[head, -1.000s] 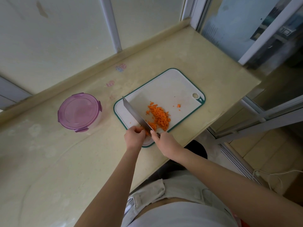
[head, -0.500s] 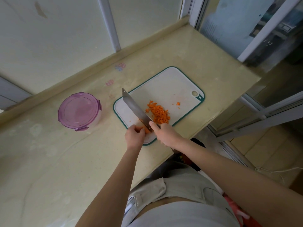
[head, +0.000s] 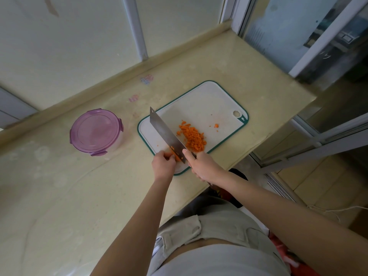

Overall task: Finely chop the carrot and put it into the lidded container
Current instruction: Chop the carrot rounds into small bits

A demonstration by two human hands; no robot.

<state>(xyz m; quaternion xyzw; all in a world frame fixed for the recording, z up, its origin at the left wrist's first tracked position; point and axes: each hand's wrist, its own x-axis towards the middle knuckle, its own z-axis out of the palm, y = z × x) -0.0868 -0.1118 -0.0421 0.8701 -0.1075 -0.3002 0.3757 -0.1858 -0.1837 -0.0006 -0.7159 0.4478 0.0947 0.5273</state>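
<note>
The board [head: 209, 100], white with a green rim, was laid on a beige counter [head: 59, 196]. To the left of the board, apart from it, a container [head: 95, 132] was stood with its purple lid on. Across the board's left half a knife [head: 165, 132] was held with its blade slanted and its tip toward the far left corner. At the board's near edge its handle was gripped by the right hand [head: 203, 166], fingers curled round it and one fingertip laid on the blade. At the near left corner the carrot [head: 176, 155] was pinched against the blade by the curled fingers of the left hand [head: 163, 165]. A pile [head: 193, 138] of chopped bits was heaped at mid-board, right of the blade, with one bit [head: 216, 125] lying apart.
</note>
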